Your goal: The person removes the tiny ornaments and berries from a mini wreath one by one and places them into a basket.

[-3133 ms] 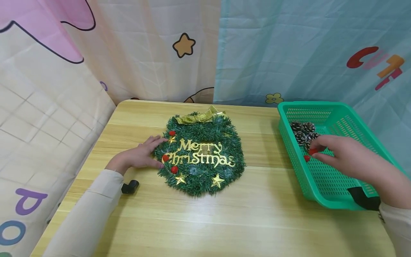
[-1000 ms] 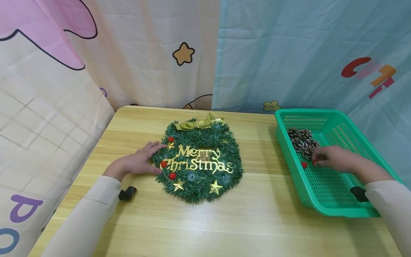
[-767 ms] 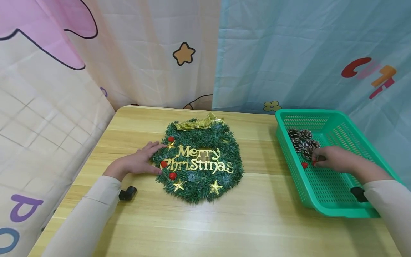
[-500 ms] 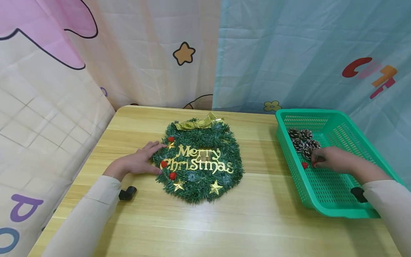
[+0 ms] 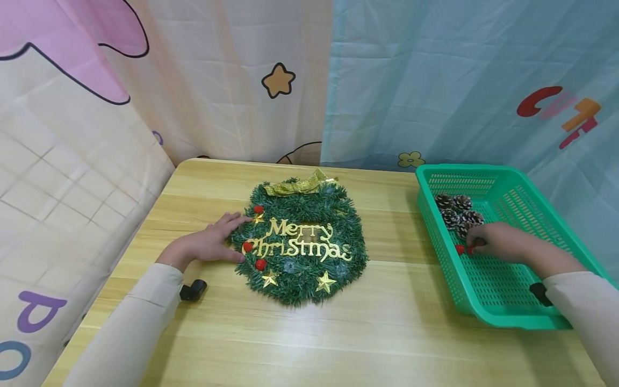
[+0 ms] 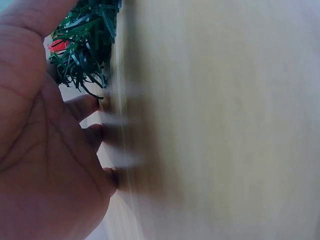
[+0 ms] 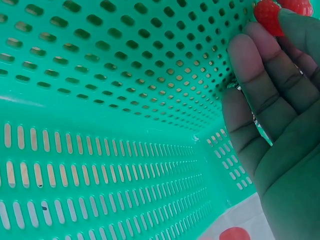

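A green wreath [image 5: 300, 295] with gold "Merry Christmas" lettering [image 5: 309, 248], gold stars and red berries lies on the table. My left hand [image 5: 210, 243] rests at its left edge, fingers spread; the left wrist view shows the palm [image 6: 45, 150] beside the green tinsel [image 6: 85, 45]. Inside the green basket [image 5: 454, 279], my right hand [image 5: 505, 242] pinches a red berry [image 5: 470, 249] between thumb and fingers. A second red berry [image 5: 459, 249] lies just left of it. In the right wrist view the pinched berry [image 7: 269, 16] shows at the fingertips, another close behind.
Several pinecones [image 5: 452, 217] with pale tips sit in the basket's left part, next to my right hand. A wooden table [image 5: 309, 338] carries the wreath and basket. Printed curtains [image 5: 232, 80] hang behind and to the left.
Since the oldest frame the head view has shifted slightly and my right hand has moved lower in the basket. Its fingertips have tilted a little in the latest frames. My left hand stays at the wreath.
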A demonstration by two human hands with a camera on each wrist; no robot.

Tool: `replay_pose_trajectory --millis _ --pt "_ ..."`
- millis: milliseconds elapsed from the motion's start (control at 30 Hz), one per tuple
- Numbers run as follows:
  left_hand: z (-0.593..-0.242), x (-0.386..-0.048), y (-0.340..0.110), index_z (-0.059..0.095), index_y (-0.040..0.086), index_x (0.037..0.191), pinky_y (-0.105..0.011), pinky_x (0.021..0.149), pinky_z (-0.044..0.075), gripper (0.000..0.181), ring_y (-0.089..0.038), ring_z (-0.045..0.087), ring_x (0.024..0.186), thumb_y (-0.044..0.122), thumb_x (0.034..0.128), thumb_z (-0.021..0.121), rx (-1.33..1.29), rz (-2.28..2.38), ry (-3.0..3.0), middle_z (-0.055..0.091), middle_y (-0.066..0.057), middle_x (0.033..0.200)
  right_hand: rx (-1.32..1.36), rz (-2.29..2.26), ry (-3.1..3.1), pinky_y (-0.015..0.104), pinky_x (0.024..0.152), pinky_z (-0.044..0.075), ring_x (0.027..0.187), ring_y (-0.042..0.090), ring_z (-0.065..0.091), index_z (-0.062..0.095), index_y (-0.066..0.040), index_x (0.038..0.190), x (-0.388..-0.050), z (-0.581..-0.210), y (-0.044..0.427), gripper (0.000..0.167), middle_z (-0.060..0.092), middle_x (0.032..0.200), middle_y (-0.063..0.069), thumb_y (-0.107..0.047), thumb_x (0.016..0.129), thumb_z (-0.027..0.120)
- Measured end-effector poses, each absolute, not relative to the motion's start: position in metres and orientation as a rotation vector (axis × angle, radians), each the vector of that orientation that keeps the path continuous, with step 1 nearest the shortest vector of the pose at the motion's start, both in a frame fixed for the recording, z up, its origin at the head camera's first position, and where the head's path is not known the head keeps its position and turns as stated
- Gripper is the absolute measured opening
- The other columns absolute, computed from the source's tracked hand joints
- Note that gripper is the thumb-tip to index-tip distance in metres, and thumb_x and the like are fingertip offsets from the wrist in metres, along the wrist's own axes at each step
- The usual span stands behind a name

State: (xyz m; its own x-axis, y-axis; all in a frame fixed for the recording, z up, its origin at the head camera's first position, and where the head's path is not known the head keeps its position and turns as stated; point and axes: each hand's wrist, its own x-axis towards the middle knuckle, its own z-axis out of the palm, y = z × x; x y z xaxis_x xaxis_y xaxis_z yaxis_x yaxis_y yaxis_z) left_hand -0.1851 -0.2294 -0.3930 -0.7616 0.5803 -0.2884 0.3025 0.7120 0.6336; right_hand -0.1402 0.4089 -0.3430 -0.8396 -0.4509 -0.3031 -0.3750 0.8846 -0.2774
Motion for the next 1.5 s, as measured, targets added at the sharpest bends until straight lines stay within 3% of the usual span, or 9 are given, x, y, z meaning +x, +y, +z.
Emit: replay_pose_trajectory --millis 600,867,1067,1267,1500 --pt "-0.393 -0.185 -0.230 0.025 0.018 0.157 -0.075 0.106 -0.005 0.093 -0.046 -0.010 0.147 0.043 0.0840 0.078 0.671 0.778 2.453 -0.002 -0.023 0.163 -0.645 -0.284 2.689 0.033 0.062 0.048 0.075 0.010 0.053 0.067 -0.005 0.096 -0.141 -0.345 0.410 0.009 0.061 0.087 -0.006 0.000 0.089 0.069" --pt "-0.394 -0.185 -0.230 0.026 0.019 0.156 -0.076 0.106 -0.005 0.093 -0.046 -0.009 0.147 0.043 0.0838 0.078 0.677 0.774 2.458 -0.001 -0.024 0.163 -0.612 -0.296 2.708 0.042 0.070 0.054 0.087 0.025 0.064 0.068 0.001 0.104 -0.140 -0.339 0.411 0.014 0.066 0.095 0.001 0.000 0.090 0.066" --pt "-0.392 -0.185 -0.231 0.025 0.018 0.157 -0.075 0.106 -0.006 0.093 -0.045 -0.010 0.147 0.043 0.0844 0.078 0.667 0.789 2.451 -0.002 -0.024 0.163 -0.616 -0.268 2.739 0.042 0.070 0.054 0.086 0.023 0.064 0.069 0.000 0.105 -0.140 -0.331 0.407 0.015 0.067 0.097 0.001 0.000 0.091 0.065" --pt "-0.395 -0.186 -0.231 0.025 0.021 0.157 -0.075 0.105 -0.006 0.094 -0.045 -0.010 0.147 0.043 0.0836 0.078 0.663 0.788 2.451 -0.002 -0.022 0.164 -0.551 -0.274 2.784 0.048 0.072 0.054 0.093 0.033 0.065 0.067 0.003 0.113 -0.133 -0.312 0.402 0.022 0.069 0.103 0.008 -0.005 0.093 0.067" --pt "-0.395 -0.185 -0.229 0.025 0.021 0.157 -0.076 0.105 -0.005 0.095 -0.046 -0.010 0.147 0.045 0.0829 0.078 0.658 0.785 2.454 -0.002 -0.022 0.164 -0.487 -0.267 2.916 0.036 0.068 0.054 0.088 0.019 0.066 0.066 -0.003 0.116 -0.113 -0.286 0.397 0.022 0.068 0.110 0.010 -0.010 0.095 0.067"
